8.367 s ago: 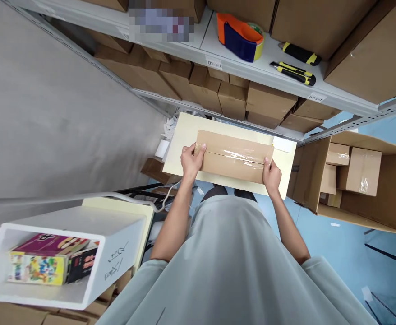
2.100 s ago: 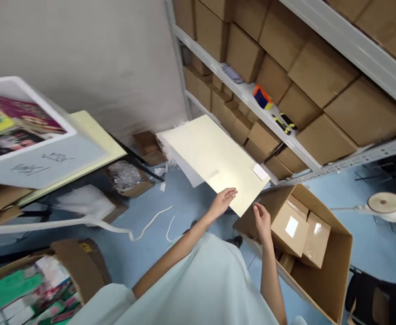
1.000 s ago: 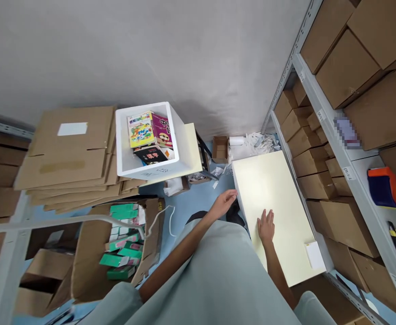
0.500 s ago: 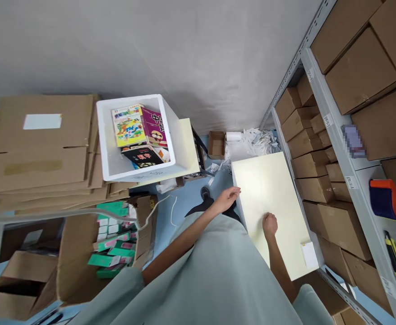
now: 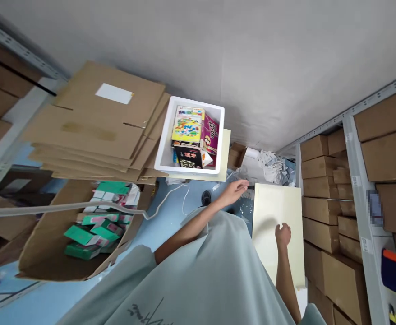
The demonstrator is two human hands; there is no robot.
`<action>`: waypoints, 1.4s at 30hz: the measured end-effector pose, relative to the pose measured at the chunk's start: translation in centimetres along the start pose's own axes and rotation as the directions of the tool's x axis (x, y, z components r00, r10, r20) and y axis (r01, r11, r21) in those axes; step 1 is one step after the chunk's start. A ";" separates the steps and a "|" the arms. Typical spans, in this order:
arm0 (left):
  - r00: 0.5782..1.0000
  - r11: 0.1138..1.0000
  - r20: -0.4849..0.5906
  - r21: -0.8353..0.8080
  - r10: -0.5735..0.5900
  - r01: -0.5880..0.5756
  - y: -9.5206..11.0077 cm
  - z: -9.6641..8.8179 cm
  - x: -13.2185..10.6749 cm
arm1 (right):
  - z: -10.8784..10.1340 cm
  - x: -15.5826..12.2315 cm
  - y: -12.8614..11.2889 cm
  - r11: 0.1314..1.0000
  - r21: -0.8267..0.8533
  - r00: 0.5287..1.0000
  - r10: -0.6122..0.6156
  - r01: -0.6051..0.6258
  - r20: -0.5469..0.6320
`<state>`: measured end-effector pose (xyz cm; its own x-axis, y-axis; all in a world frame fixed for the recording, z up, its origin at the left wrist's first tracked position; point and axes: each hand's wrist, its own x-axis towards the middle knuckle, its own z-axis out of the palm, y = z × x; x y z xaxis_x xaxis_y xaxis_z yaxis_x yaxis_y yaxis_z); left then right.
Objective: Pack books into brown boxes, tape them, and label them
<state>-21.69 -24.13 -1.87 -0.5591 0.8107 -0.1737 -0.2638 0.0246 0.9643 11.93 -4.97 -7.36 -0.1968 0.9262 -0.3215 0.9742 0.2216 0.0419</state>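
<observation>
My left hand (image 5: 234, 192) is in front of my body with its fingers stretched out and nothing in them, near the left edge of a cream tabletop (image 5: 279, 203). My right hand (image 5: 283, 235) hangs over that tabletop, its fingers loosely bent, the thumb apart, and no object visible in it. To the left stands a white foam box (image 5: 220, 135) with several books inside. A yellow picture book (image 5: 187, 124), a purple book (image 5: 210, 134) and a black book (image 5: 188, 155) show on top.
Flattened cardboard boxes (image 5: 99, 117) are stacked at left. Below them an open carton (image 5: 45, 243) holds green-and-white small boxes (image 5: 98, 232). A pale cable (image 5: 117, 206) crosses there. Shelves of cartons (image 5: 320, 210) line the right side. Crumpled white material (image 5: 271, 164) lies by the wall.
My view has turned left, so the foam box and cardboard stack sit further right in it. My right hand's thumb now shows apart from its fingers; my left hand stays outstretched.
</observation>
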 end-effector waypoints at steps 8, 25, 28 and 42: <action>0.875 0.995 -0.479 0.100 0.073 -0.028 0.6 -15.0 -0.7 | -5.3 0.2 -27.8 0.559 0.275 0.623 -0.701 0.782 -0.347; 0.800 0.684 -0.599 0.570 -0.033 0.455 4.0 -20.3 7.7 | -2.0 -6.4 -47.6 0.412 0.186 0.449 -0.857 0.892 -0.255; 0.789 0.726 -0.613 0.522 -0.046 0.448 4.8 -20.9 8.3 | -2.0 -6.6 -47.8 0.436 0.209 0.478 -0.846 0.875 -0.236; 0.862 0.990 -0.503 -0.141 -0.060 -0.013 12.0 -22.6 1.0 | -8.6 -6.3 -44.7 0.139 0.973 0.757 -0.651 0.185 -0.051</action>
<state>-43.17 -36.22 4.97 -0.8614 0.4035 -0.3085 -0.3647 -0.0686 0.9286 -31.31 -18.03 0.94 -0.7890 0.5726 -0.2227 0.2061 -0.0948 -0.9739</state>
